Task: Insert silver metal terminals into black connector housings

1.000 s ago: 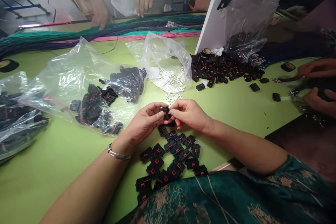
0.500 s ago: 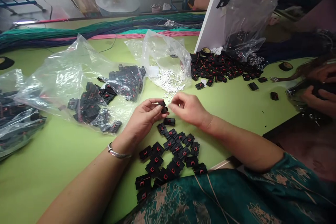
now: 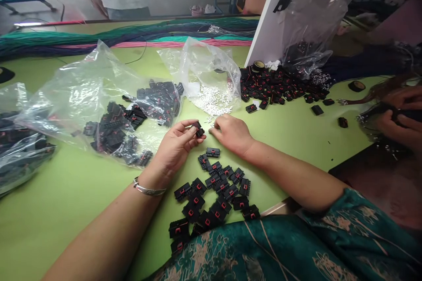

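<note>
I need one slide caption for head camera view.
Left hand holding black connector, right hand beside small white pieces.

Leftmost plastic bag cut off

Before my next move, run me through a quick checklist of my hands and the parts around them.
1. Left hand has a grip on a black part: ok, held between thumb and fingers.
2. Right hand holds a white piece: cannot tell, its fingertips are too small and shaded.
3. White pieces near the right hand: ok, they lie just beyond it, some outside the clear bag.
4. Cluster of black parts well away from your green top: not ok, the nearest ones seem right against it.
5. Held part fully fitted: cannot tell, fingers cover some of it.
</note>
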Tool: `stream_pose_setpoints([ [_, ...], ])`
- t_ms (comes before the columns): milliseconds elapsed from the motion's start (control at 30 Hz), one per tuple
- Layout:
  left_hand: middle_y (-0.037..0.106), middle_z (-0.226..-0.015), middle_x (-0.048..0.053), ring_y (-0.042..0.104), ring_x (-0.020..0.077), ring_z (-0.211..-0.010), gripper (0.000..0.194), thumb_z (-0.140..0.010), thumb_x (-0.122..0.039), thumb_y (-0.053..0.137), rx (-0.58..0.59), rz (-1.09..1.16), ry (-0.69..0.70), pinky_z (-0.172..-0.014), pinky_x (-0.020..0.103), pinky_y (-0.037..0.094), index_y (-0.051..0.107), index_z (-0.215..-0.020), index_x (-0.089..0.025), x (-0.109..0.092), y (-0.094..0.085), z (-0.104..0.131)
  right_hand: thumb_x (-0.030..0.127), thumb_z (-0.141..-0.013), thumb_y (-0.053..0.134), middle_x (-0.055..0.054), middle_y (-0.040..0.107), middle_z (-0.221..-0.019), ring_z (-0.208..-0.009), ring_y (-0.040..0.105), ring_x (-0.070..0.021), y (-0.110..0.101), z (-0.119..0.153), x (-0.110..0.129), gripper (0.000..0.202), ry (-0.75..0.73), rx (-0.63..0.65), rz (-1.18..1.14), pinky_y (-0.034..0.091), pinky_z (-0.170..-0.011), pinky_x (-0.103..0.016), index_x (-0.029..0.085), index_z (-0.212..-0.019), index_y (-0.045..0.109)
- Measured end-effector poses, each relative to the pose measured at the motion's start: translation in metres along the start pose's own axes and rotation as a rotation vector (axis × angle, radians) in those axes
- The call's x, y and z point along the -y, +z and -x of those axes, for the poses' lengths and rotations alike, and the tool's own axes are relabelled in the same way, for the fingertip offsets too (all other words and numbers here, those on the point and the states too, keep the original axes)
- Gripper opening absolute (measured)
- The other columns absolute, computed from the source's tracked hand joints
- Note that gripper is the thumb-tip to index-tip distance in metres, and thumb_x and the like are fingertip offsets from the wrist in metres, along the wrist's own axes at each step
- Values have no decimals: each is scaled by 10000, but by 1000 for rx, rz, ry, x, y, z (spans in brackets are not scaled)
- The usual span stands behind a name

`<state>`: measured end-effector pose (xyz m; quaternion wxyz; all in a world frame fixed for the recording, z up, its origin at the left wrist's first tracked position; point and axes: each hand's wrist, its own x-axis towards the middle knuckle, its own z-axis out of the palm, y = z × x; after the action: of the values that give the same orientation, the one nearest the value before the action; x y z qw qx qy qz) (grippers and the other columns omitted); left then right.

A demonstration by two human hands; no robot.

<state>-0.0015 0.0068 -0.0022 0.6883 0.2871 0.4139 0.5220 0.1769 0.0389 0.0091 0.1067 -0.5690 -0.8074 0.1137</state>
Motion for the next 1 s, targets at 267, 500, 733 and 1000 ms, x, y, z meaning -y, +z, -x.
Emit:
stream_pose_setpoints([
  [267, 712, -826, 58, 696, 147, -727, 348, -736, -210, 801, 88, -5, -54, -699, 252, 551, 650, -1043, -148, -3, -1, 3, 187, -900, 501, -117, 673, -891, -788, 583, -200, 0, 2, -5, 167, -51, 59, 26, 374, -668, -309, 147, -864, 659],
  [500, 715, -876, 72, 695, 152, -797, 304, -795, -193, 746, 248, 43, -134, -710, 232, 536, 653, -1084, -173, -3, 0, 6, 212, -879, 528, -27, 619, -786, -709, 527, -130, -17, 12, -9, 118, -144, -22, -643, 428, -690, -273, 158, -814, 610],
  [733, 693, -891, 52, 666, 127, -750, 285, -787, -178, 748, 285, 65, -148, -719, 243, 548, 676, -1062, -157, -1, 3, 8, 281, -851, 592, -9, 641, -823, -770, 601, -124, -17, 20, 7, 110, -74, 67, -1136, 504, -769, -287, 174, -855, 616],
  [1000, 693, -868, 39, 674, 133, -732, 282, -772, -175, 763, 283, 76, -153, -700, 241, 548, 687, -1043, -161, 0, 3, 8, 281, -840, 593, -1, 605, -804, -719, 583, -110, -10, 20, 10, 111, -46, 54, -1130, 506, -719, -273, 171, -831, 598],
])
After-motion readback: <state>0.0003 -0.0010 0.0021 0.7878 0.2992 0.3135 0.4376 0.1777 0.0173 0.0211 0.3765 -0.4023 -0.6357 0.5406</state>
